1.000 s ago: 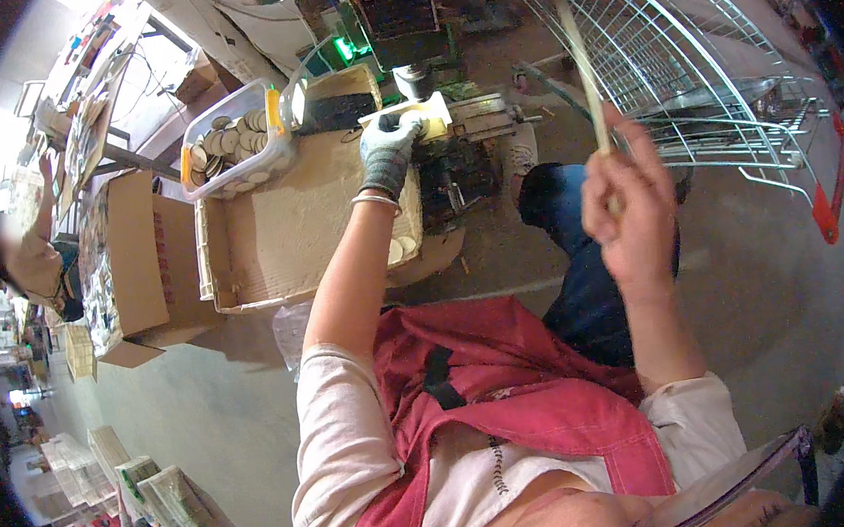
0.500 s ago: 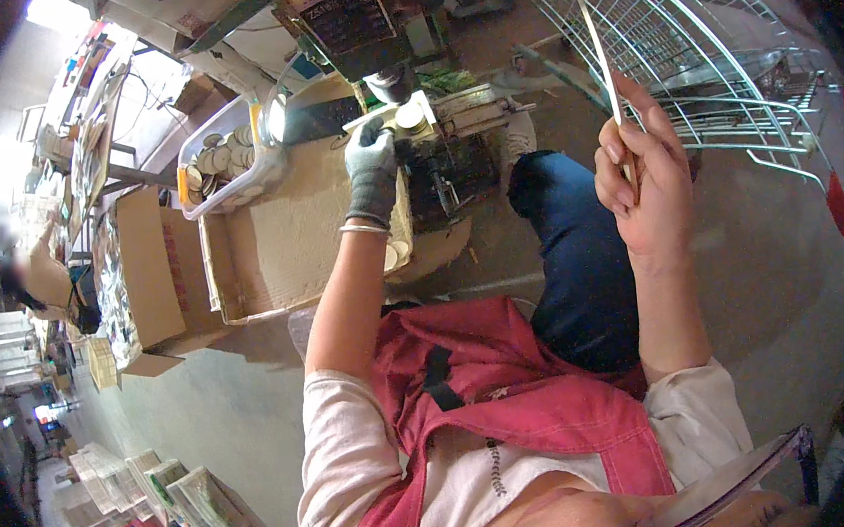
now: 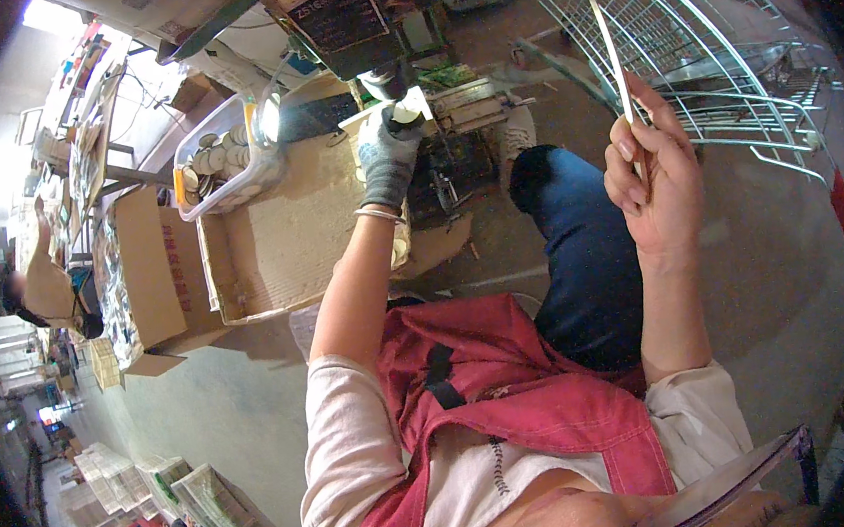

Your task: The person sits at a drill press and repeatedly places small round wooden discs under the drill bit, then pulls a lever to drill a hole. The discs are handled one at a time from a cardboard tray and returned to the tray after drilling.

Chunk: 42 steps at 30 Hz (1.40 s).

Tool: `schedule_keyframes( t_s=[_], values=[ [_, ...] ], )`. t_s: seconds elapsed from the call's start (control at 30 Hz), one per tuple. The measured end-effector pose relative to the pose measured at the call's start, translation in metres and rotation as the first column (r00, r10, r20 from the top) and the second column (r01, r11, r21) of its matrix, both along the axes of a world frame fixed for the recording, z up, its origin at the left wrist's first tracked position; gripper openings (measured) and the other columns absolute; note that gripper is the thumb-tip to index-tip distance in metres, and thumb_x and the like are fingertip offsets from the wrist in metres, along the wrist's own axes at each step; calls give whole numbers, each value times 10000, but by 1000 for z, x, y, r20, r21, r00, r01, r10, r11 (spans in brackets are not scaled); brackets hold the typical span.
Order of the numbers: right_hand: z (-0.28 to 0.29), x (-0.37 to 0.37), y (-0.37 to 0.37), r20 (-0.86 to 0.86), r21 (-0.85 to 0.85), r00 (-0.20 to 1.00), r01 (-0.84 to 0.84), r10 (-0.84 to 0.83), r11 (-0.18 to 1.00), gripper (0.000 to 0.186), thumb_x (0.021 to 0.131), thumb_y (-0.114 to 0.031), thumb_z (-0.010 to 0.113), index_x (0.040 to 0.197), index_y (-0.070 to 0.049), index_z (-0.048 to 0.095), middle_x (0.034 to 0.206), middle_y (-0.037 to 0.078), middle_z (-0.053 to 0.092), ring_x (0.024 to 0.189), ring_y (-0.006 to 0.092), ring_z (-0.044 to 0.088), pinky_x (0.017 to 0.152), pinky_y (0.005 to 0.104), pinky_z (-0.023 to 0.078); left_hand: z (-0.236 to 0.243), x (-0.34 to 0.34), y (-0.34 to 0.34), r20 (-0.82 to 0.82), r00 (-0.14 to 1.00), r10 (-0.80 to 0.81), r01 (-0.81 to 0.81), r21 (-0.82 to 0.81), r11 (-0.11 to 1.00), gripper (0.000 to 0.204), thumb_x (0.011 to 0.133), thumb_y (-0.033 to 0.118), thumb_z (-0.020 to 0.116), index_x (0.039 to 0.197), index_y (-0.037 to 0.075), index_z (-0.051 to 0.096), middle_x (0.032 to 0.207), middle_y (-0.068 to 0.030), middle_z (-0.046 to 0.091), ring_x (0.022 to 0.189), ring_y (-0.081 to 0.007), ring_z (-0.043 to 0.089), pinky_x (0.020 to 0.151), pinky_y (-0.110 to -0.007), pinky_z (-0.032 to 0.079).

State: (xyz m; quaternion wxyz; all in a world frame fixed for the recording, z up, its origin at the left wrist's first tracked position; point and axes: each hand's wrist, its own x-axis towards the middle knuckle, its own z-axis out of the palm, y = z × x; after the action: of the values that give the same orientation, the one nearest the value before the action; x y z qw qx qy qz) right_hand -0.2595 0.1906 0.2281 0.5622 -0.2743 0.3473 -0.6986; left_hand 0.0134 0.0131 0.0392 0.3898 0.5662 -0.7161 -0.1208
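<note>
My left hand (image 3: 389, 161), in a grey-and-white glove, reaches to the bench machine (image 3: 335, 15). Its fingers are bent and closed at the edge of a pale round disc (image 3: 412, 105), which lies just under the machine's dark spindle (image 3: 384, 83). The fingertips are partly hidden by the glove. On the right, my bare right hand (image 3: 657, 173) is raised and holds a thin, pale wooden stick (image 3: 605, 32) upright between thumb and fingers.
Left of the machine, a clear plastic bin (image 3: 204, 204) holds several similar discs (image 3: 222, 160). A shallow cardboard box (image 3: 289, 235) lies in front. At right stands a wire cart (image 3: 780, 165) with a red end. Another person (image 3: 52, 281) is at the far left.
My left hand has moved right and forward, from the pale plate's left edge to the disc under the spindle. The right hand, still with the stick, has shifted slightly right.
</note>
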Motion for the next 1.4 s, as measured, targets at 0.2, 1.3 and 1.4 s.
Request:
schedule_keyframes(
  t_s=[0.2, 1.3, 1.4],
  values=[
    [-2, -6, 1, 24, 11, 1000, -12, 11, 1000, 403, 941, -102, 449, 1336, -43, 504, 696, 25, 460, 383, 58, 316, 336, 217, 250, 10, 7, -6, 37, 999, -33, 24, 238, 971, 349, 782, 339, 755, 1010, 81, 703, 913, -118, 720, 862, -276, 698, 791, -350, 535],
    [17, 6, -13, 41, 85, 996, -88, 85, 992, 390, 959, -158, 474, 1315, 3, 487, 655, 7, 430, 384, 59, 297, 331, 219, 216, 4, -18, -1, -368, 907, 206, -67, 357, 932, 343, 741, 199, 761, 993, 29, 602, 858, -49, 658, 746, -148, 595, 713, -289, 491],
    [24, 2, -41, -183, 2, 979, -92, 91, 996, 372, 991, -168, 459, 1314, 13, 497, 615, -39, 331, 395, 40, 273, 348, 202, 193, 5, -17, 0, -256, 951, 175, -85, 327, 941, 389, 772, 241, 752, 1061, 25, 605, 890, -99, 690, 783, -207, 647, 737, -335, 510]
  ],
)
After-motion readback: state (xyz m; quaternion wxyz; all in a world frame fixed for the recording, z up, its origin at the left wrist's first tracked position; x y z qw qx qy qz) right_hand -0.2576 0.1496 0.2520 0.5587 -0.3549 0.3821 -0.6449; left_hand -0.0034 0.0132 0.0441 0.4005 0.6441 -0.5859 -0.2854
